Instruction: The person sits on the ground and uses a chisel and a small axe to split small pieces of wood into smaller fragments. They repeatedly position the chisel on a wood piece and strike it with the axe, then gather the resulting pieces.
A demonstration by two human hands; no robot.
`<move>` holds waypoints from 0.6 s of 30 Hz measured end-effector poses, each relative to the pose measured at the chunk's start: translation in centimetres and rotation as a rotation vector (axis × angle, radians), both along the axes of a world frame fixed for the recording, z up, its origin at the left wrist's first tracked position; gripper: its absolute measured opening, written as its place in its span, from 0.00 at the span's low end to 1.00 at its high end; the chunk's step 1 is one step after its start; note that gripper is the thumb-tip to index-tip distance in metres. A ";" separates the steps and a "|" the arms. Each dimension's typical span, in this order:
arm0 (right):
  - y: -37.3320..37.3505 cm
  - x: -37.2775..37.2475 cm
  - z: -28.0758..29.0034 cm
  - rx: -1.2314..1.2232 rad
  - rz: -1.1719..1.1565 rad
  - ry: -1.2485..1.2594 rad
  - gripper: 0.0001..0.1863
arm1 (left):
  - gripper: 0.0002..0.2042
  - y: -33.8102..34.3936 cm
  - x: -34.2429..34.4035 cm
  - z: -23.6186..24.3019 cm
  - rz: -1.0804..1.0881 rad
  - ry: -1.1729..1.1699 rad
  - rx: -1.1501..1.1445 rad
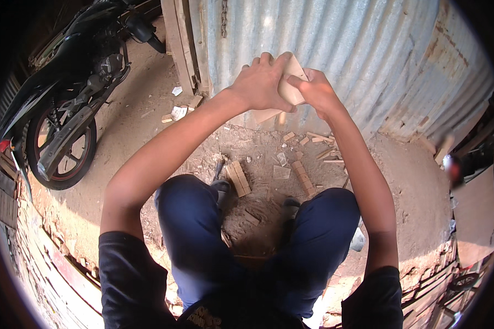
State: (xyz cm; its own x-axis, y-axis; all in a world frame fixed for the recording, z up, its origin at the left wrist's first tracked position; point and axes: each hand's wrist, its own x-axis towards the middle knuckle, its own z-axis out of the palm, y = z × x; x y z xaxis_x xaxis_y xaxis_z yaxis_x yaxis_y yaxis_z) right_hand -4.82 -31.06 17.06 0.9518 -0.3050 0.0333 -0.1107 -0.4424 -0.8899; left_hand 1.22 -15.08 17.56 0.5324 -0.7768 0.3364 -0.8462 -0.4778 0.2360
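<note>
Both arms are stretched out ahead, and the hands meet in front of the corrugated metal wall. Between them is a pale, flat, angular piece (293, 91) that looks like wood or board. My left hand (262, 83) wraps over its left side, thumb beneath and fingers on the far edge. On the other side, my right hand (317, 94) grips it with the thumb pressed on the near face. Another pale flat piece (265, 114) shows below my left palm; whether it is joined to the held piece I cannot tell.
On the dirt floor between my feet lie wooden blocks (238, 179), a longer wood strip (303, 178), a pale square (281, 172) and scattered offcuts. The corrugated metal wall (313, 33) stands ahead. A motorcycle (71, 104) is parked at the left. Brown cardboard (477, 214) leans at the right.
</note>
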 end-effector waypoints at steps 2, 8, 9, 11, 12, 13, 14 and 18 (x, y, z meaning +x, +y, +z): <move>-1.1 0.8 -0.4 0.129 -0.035 -0.038 0.24 | 0.53 -0.8 0.9 -0.6 -0.020 -0.065 -0.057; 0.8 -0.1 -2.5 0.419 -0.165 -0.202 0.23 | 0.48 0.7 0.4 -4.3 0.025 -0.259 -0.053; -0.5 1.3 -5.0 0.302 -0.183 -0.140 0.24 | 0.49 0.8 -0.2 -4.8 -0.004 -0.234 -0.029; 0.1 -0.4 -6.6 0.312 -0.219 -0.006 0.26 | 0.50 1.2 -1.8 -5.9 -0.031 -0.101 0.055; 2.0 -2.4 -5.6 0.222 -0.256 0.035 0.26 | 0.51 2.0 -1.6 -7.1 -0.077 -0.067 0.054; 1.9 -2.8 -5.4 0.189 -0.189 0.043 0.26 | 0.52 2.5 -1.6 -7.3 -0.119 -0.047 0.041; 1.8 -2.9 -5.4 0.154 -0.121 0.054 0.26 | 0.52 2.5 -1.4 -7.3 -0.159 -0.024 0.028; 1.1 -3.9 -4.8 0.268 0.011 0.081 0.24 | 0.55 1.7 -1.6 -7.0 -0.240 -0.048 -0.042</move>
